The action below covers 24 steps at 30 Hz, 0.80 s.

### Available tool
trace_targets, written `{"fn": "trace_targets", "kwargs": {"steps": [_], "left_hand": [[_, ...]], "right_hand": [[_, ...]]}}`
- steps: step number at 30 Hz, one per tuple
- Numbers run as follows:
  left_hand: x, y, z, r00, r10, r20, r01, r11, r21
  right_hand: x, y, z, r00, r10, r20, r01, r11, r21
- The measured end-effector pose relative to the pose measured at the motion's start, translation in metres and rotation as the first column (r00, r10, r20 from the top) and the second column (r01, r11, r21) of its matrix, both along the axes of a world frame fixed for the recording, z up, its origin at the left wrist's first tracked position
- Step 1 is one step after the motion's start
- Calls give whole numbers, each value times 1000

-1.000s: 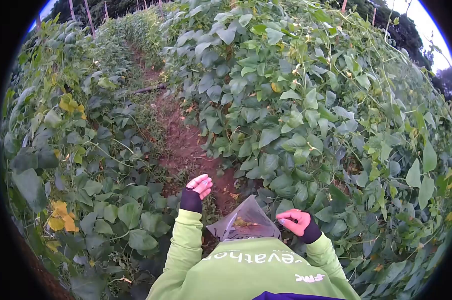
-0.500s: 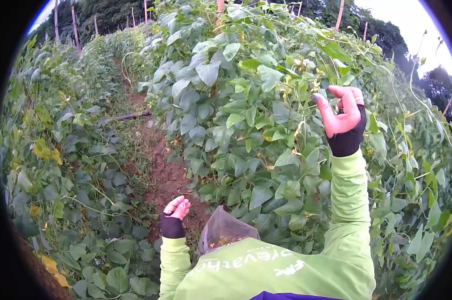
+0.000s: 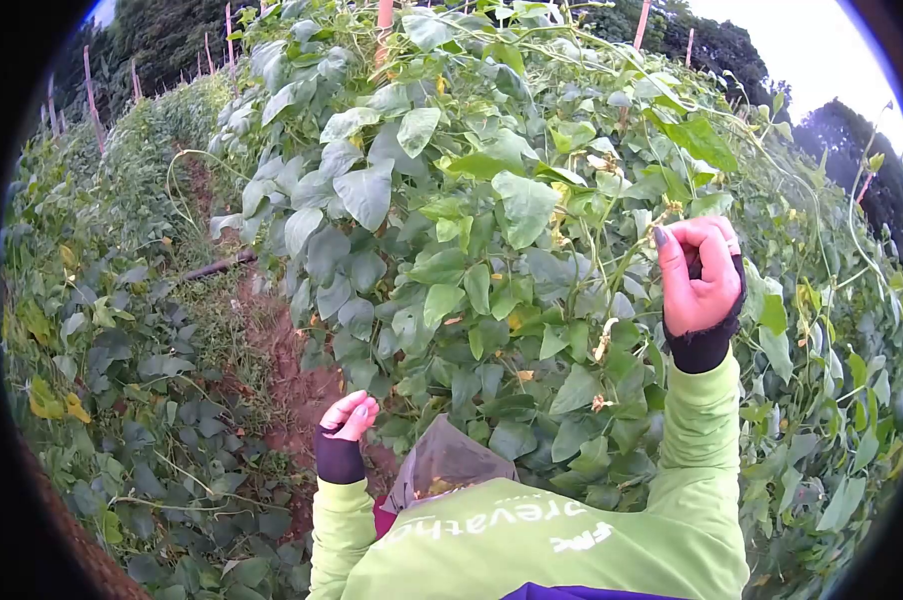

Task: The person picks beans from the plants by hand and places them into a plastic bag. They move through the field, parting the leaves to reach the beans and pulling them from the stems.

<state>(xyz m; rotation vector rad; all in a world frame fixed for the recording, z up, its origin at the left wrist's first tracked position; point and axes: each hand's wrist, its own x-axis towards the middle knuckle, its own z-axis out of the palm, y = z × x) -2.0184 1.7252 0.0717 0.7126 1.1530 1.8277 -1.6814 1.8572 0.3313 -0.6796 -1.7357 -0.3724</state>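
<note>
My right hand [image 3: 702, 278], in a dark fingerless glove, is raised at the right against the vines. Its thumb and fingertips come together beside a small yellowish flower cluster [image 3: 669, 208]; what lies between them is too small to make out. Lower at the left, my left hand [image 3: 350, 415] is held over the soil path with its fingers curled together, and anything inside them is hidden. Between my left arm and my chest, a translucent bag [image 3: 447, 462] hangs open with small yellowish bits inside.
Leafy vines [image 3: 362, 190] rise in a dense row ahead and to the right. Another green row [image 3: 122, 350] stands at the left, with a reddish soil path [image 3: 297, 385] between. A dark pipe [image 3: 220, 265] crosses the path. Poles [image 3: 643, 24] stick up behind.
The view has shifted, and the vines appear farther left. My right hand is lower and slightly farther right in view, its thumb and fingers now closed together. My left hand stays curled near the bag.
</note>
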Motion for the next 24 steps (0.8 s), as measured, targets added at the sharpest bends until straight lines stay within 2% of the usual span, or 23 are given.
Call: {"fn": "trace_targets", "kwargs": {"steps": [1, 3, 5, 6, 9, 12, 13, 15, 17, 18, 21, 23, 24], "left_hand": [[-4, 6, 2, 1000, -19, -5, 19, 1000, -1], [-10, 18, 8, 999, -52, 0, 52, 999, 8], [-21, 25, 16, 989, -136, -60, 133, 990, -55], [-29, 30, 10, 986, -165, -36, 164, 986, -26], [-56, 33, 17, 973, -231, -11, 231, 972, -48], [-96, 29, 6, 975, -222, -5, 222, 974, -43], [-110, 26, 4, 976, -219, -6, 218, 975, -41], [-139, 16, 1, 984, -180, 15, 181, 981, -75], [-166, 7, -6, 987, -155, 49, 158, 985, -71], [-181, 3, -11, 989, -142, 32, 144, 986, -78], [-218, -12, -11, 994, -94, 62, 101, 989, -108], [-244, -17, -12, 996, -71, 55, 77, 990, -121], [-255, -19, -11, 996, -70, 48, 76, 989, -130]], "right_hand": [[0, 0, 1, 999, -29, 35, 27, 999, 43], [-7, -8, 3, 997, -77, 6, 77, 997, 12], [-8, -13, 4, 996, -80, -24, 80, 997, -1], [-9, -15, 4, 997, -68, -49, 68, 998, 14], [-14, -24, 4, 983, -138, -123, 130, 989, -75], [-27, -31, 5, 970, -241, -34, 241, 971, 0], [-33, -36, 4, 951, -306, -35, 305, 951, -50], [-36, -33, -5, 948, -299, -105, 282, 947, -152], [-48, -29, -12, 946, -263, -191, 236, 960, -155], [-56, -29, -14, 928, -298, -222, 267, 950, -160], [-61, -31, -17, 938, -260, -227, 229, 961, -156], [-96, -42, -25, 962, -116, -248, 71, 980, -184], [-130, -51, -32, 956, -69, -285, -12, 962, -272]]}}
